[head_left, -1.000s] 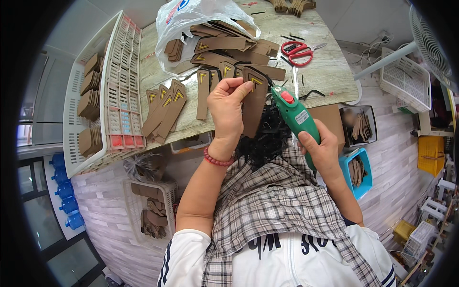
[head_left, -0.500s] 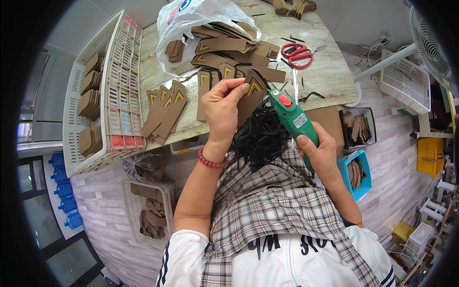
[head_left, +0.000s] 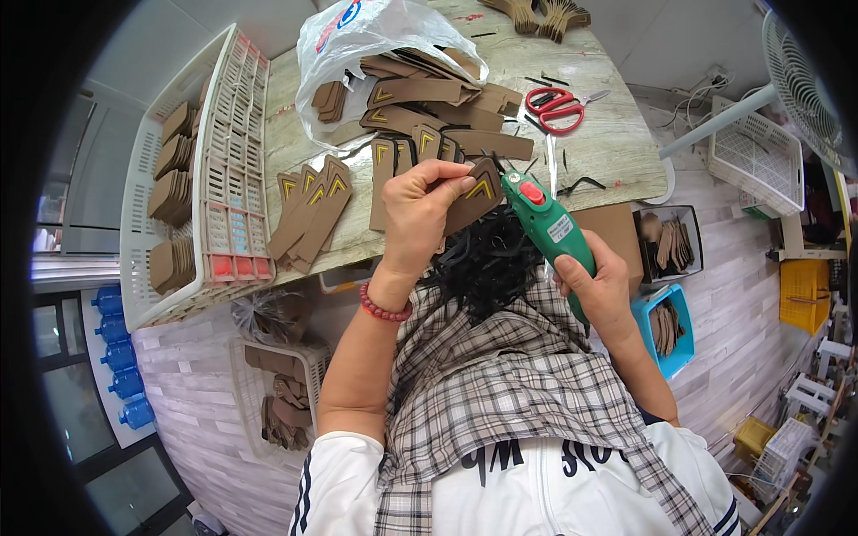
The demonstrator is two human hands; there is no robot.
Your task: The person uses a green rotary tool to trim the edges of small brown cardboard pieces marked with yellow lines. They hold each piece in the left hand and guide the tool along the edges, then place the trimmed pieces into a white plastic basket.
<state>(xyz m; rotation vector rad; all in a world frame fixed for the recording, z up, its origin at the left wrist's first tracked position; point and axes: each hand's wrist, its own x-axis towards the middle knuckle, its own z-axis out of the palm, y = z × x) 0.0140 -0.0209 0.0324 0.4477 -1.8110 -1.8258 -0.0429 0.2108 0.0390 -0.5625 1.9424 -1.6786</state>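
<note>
My left hand [head_left: 420, 207], a red bead bracelet on its wrist, pinches a brown fabric tab [head_left: 478, 192] with a yellow chevron and a dark edge. The tab's rounded end tilts to the right, close by the head of a green electric cutter [head_left: 547, 214] with a red button. I cannot tell whether cutter and tab touch. My right hand [head_left: 594, 279] is wrapped round the cutter's body. Under the tab, a heap of black trimmings [head_left: 487, 259] lies on my checked apron [head_left: 509, 384]. More chevron tabs [head_left: 313, 210] lie fanned on the table, left of my left hand.
On the wooden table [head_left: 608, 134] are red-handled scissors [head_left: 556, 112], black scraps and a white plastic bag [head_left: 380, 31] of brown tabs. A white basket [head_left: 210, 170] stands at the left. Beside my right arm are a blue bin [head_left: 684, 344] and a fan [head_left: 800, 89].
My left hand has turned the tab clockwise, so its end leans further right and lower beside the cutter head. The right hand with the cutter has hardly moved.
</note>
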